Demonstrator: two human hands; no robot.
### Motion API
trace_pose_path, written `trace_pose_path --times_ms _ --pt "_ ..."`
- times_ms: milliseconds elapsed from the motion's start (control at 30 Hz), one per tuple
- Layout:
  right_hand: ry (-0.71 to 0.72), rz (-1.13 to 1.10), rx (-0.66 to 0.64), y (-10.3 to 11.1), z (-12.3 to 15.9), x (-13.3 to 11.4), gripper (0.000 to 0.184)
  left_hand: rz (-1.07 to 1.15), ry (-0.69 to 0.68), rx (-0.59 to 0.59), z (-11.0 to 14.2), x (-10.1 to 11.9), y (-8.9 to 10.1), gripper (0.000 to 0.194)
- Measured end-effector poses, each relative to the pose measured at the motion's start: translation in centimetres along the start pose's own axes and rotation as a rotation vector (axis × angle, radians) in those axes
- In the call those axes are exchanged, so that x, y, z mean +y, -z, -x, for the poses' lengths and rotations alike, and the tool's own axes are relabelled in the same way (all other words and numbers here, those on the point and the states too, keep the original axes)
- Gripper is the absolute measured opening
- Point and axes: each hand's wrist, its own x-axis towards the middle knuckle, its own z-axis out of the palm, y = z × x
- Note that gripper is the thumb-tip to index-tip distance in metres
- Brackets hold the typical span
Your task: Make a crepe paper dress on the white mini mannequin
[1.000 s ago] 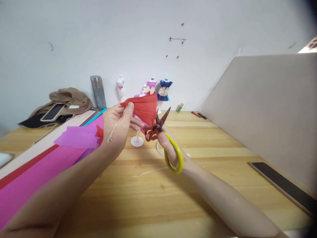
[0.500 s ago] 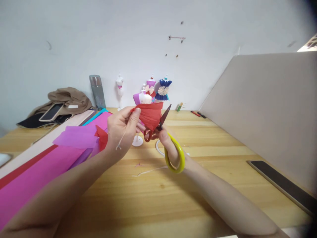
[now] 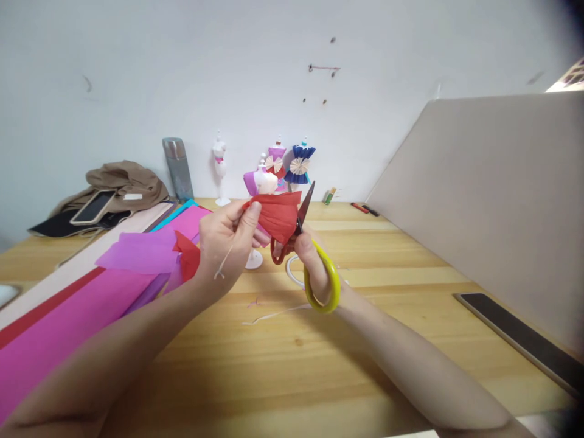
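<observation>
Red paper (image 3: 277,217) has been shifted lower and rightward since a second ago. It is pinched by thumb and fingers of the left hand (image 3: 229,242), above the desk (image 3: 292,377) toward its back edge; scissors (image 3: 303,214) are held beside the paper in the curled fingers of the right hand (image 3: 314,260).

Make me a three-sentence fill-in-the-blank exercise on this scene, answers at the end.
1. The left hand pinches a pleated sheet coloured ____.
2. The right hand holds scissors whose larger handle loop is ____.
3. In the picture, the bottle stands to the ____ of the blue dress.

Missing words: red; yellow; left.
</observation>
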Motion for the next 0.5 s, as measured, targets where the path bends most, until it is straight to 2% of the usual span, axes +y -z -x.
trace_pose_path --times_ms 367,500 --pt "-0.042 0.054 0.007 0.10 0.02 0.04 0.060 0.004 -0.006 -0.015 0.17 -0.18 -0.06 0.028" --pt "-0.028 0.078 0.019 0.04 -0.01 0.01 0.062 0.008 0.036 -0.008 0.18 0.05 -0.13 0.028"
